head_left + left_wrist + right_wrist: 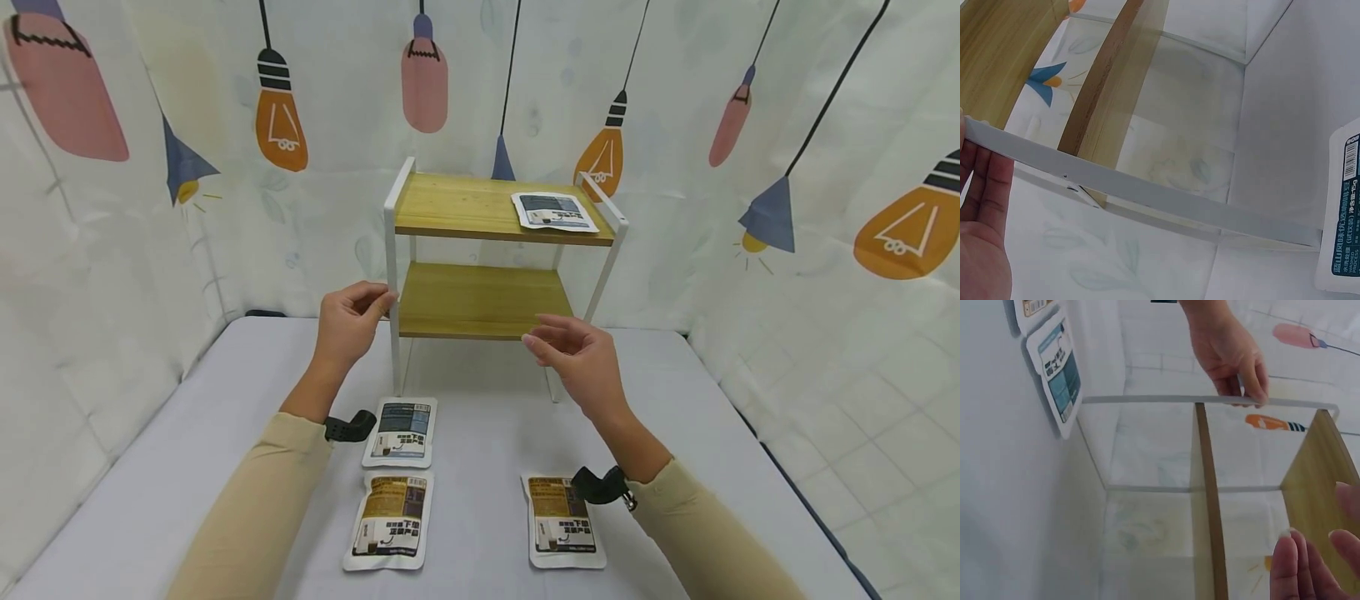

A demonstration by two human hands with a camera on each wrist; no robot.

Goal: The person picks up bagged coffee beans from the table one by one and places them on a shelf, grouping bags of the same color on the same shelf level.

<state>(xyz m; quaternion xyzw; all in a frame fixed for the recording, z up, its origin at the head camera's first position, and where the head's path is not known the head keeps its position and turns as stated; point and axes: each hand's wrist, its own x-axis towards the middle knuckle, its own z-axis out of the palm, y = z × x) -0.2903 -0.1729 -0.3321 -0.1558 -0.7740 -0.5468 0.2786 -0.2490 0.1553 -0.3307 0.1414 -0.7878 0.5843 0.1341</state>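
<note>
While your left hand (356, 321) pinches the near left leg (396, 358) of the shelf (457, 200), your right hand (581, 357) hangs before the lower board (480, 292), fingers loosely bent, thumb apart. Shelf stands far on the table (480, 500); blue packet (555, 211) on top, right. Nearer: two packets (390, 521) left, brown packet (551, 525) right.

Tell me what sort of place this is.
Probably a small staged booth: lamp-printed hangings line three sides of a white table, with a two-tier shelf and flat pouches on it.

Right brown packet (557, 533) partly behind wristband (600, 486)
</note>
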